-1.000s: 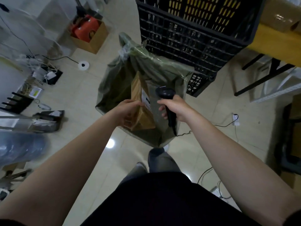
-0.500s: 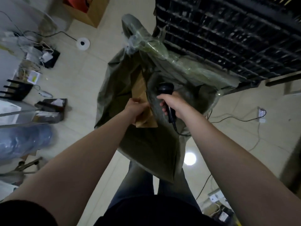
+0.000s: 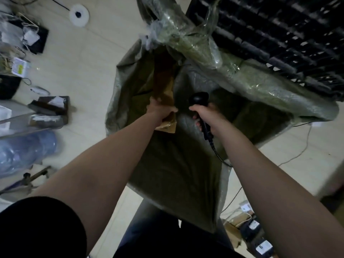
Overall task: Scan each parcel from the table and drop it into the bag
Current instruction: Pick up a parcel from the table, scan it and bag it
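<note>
A large olive-green woven bag (image 3: 175,170) stands open on the floor in front of me. My left hand (image 3: 161,110) grips a brown cardboard parcel (image 3: 163,79) that stands on end inside the bag's mouth, its far end deep in the opening. My right hand (image 3: 204,113) holds a black handheld scanner (image 3: 198,98) by its handle, right of the parcel and over the bag's opening. The scanner's cable trails down toward the floor. The bag's inside is dark and its contents are hidden.
A black plastic crate (image 3: 279,36) sits beyond the bag at the upper right. Clutter of boxes, cables and a white disc (image 3: 79,14) covers the floor on the left. Power strips and cables (image 3: 249,226) lie at the lower right.
The view has dropped closer over the bag. The parcel has gone deeper into the bag's mouth with my left hand still on it. The scanner stays in my right hand.
</note>
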